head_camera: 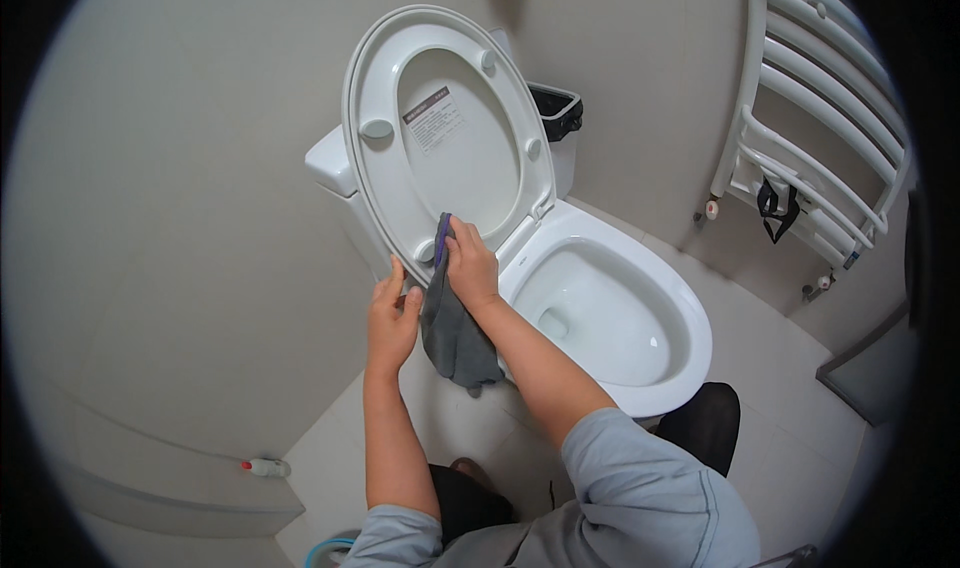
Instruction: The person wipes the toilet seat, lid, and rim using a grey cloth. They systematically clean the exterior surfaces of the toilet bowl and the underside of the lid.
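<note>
My right hand (472,264) grips a grey cloth with a purple edge (461,335), pressed against the lower part of the raised toilet seat (379,170) beside a round bumper. Most of the cloth hangs down below my fingers. My left hand (394,313) is at the outer edge of the raised seat and lid, thumb and fingers apart. Inside the seat ring shows the lid's underside (465,170), with a printed label on it. The white toilet bowl (600,313) is uncovered, to the right of my right hand.
Behind the raised lid stands the cistern (330,161); a bin with a black liner (555,110) is beside the toilet. A white towel radiator (825,80) holds a black strap item (778,208). A red-capped bottle (266,467) and a blue-rimmed container (330,549) are at lower left.
</note>
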The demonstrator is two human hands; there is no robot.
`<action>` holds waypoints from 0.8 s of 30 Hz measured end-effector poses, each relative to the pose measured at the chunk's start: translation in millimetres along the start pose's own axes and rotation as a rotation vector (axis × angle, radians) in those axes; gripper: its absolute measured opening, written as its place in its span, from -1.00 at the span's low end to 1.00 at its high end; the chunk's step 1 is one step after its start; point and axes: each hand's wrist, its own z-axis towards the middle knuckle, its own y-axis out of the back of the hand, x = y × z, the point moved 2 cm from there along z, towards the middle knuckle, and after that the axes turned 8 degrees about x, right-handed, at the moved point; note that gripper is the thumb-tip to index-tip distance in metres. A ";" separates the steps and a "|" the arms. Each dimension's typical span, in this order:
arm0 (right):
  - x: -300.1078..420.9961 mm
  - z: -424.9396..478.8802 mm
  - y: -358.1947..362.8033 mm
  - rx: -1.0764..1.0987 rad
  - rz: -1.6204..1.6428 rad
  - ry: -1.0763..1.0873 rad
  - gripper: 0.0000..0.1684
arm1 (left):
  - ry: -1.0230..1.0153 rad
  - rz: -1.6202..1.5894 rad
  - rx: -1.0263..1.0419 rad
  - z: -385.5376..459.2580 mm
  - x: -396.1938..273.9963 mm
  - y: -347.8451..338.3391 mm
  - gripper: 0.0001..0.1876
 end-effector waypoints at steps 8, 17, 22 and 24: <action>-39.4 -6.4 16.7 0.076 -0.085 0.131 -0.61 | -0.043 0.023 -0.021 -1.0 5.4 1.5 -0.37; -76.6 -24.8 18.8 0.074 -0.306 -0.002 -0.44 | -0.037 0.039 -0.027 -2.7 -9.8 -1.1 -0.39; -59.1 -32.6 26.0 0.223 -0.375 -0.201 -0.42 | -0.004 0.034 0.004 -2.5 -5.3 2.5 -0.39; -53.2 -34.1 26.4 0.239 -0.295 -0.309 -0.43 | -0.016 0.011 -0.011 -3.3 -2.0 2.4 -0.38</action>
